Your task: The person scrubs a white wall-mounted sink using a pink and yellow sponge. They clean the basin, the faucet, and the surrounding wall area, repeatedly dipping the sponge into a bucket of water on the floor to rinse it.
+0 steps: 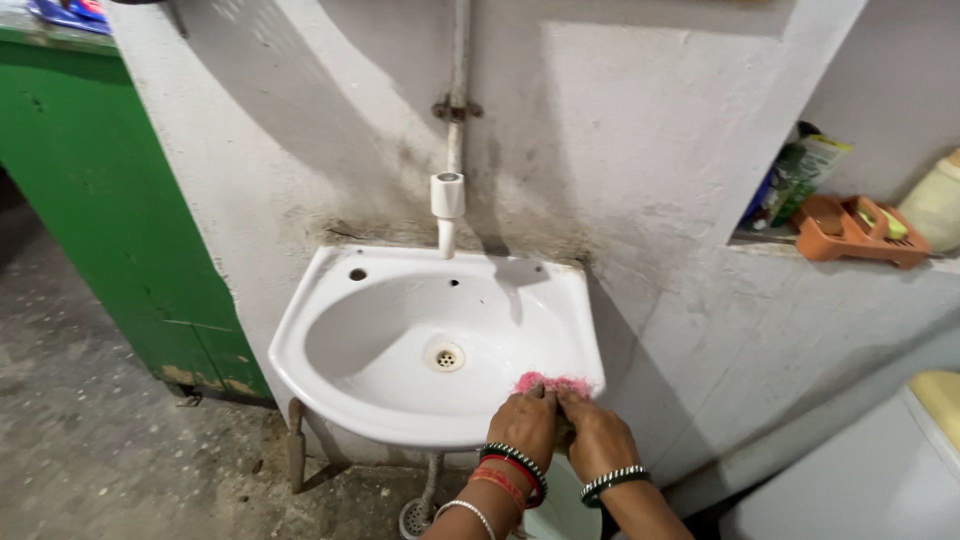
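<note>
A white wall-hung sink (330, 330) with a round metal drain (446, 356) fills the middle of the head view. A pink scrubber (548, 382) lies on the sink's front right rim. My left hand (524, 422) and my right hand (594, 436) are side by side, both pressed on the scrubber with fingers curled over it. Bangles ring both wrists. A white tap (447, 205) hangs from a pipe above the basin; no water shows.
A green cabinet (110, 200) stands at the left on a rough concrete floor. A wall niche at the right holds an orange soap dish (850, 232), a green packet (805, 175) and a pale bottle (935, 200). A white object with a yellow top (900, 450) sits low right.
</note>
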